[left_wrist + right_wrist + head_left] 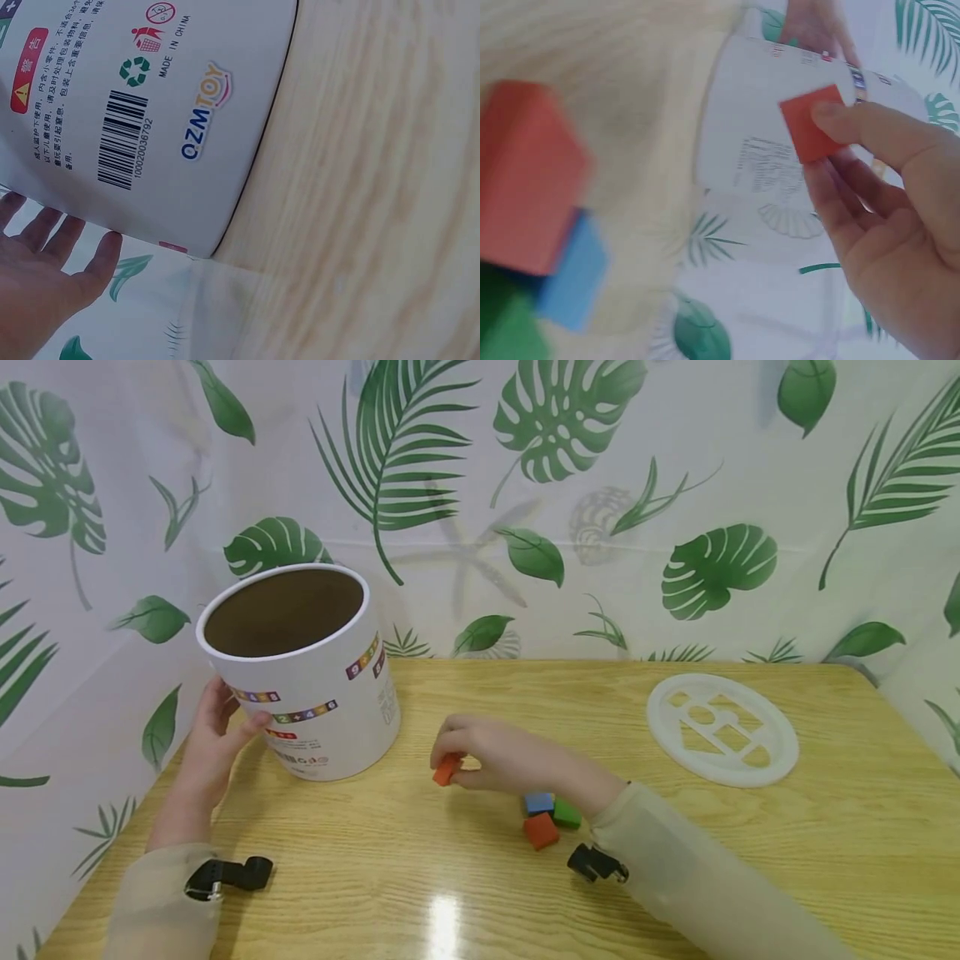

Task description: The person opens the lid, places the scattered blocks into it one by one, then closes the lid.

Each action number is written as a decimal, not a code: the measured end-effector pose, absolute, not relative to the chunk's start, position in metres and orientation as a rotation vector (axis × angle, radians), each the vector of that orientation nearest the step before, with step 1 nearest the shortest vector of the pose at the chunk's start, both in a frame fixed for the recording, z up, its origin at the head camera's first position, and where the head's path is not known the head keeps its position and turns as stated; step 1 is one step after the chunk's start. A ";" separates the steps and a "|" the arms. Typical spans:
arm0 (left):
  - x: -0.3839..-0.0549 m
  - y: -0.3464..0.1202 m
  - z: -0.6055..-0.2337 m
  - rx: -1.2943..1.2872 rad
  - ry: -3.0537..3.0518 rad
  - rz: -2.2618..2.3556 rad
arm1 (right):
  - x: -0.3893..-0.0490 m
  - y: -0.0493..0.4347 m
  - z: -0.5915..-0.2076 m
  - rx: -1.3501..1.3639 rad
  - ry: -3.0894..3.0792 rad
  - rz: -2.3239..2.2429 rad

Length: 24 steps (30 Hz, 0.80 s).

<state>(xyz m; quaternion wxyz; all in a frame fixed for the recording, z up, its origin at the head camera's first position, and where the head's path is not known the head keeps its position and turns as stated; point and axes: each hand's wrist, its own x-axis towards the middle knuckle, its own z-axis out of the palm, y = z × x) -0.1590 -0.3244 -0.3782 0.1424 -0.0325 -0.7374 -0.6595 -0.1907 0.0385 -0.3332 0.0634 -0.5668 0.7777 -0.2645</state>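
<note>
In the head view, a large white bucket (330, 743) with printed sums stands at the left of the wooden table. My left hand (213, 747) touches its near left side, thumb on the front and fingers spread along the wall; the left wrist view shows the fingertips (111, 244) against the printed side. My right hand (498, 756) pinches a small orange-red block (446, 772) between thumb and fingers, right of the bucket and above the table. The right wrist view shows the block's square face (810, 135) under the thumb. The bucket's inside floor is hidden.
Beneath the right forearm lie a red block (541, 832), a blue block (538, 804) and a green block (567, 814), close together. A white round plate with shaped cut-outs (663, 727) lies at the right. A leaf-patterned curtain (465, 527) hangs behind the table (360, 877).
</note>
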 end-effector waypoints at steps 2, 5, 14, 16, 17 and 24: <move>-0.159 -0.325 -0.378 -0.089 -2.139 -1.899 | -0.194 0.032 -0.324 -1.708 2.386 -0.844; -0.159 -0.325 -0.378 -0.081 -2.148 -1.897 | -0.199 0.021 -0.309 -1.735 2.439 -0.945; -0.159 -0.324 -0.379 -0.078 -2.157 -1.899 | -0.209 -0.017 -0.270 -1.870 2.548 -1.356; -0.159 -0.324 -0.379 -0.076 -2.157 -1.897 | -0.212 -0.028 -0.264 -1.834 2.567 -1.373; -0.159 -0.324 -0.379 -0.077 -2.148 -1.899 | -0.213 -0.033 -0.260 -1.809 2.579 -1.373; -0.159 -0.324 -0.380 -0.098 -2.102 -1.906 | -0.224 -0.063 -0.246 -1.594 2.665 -1.380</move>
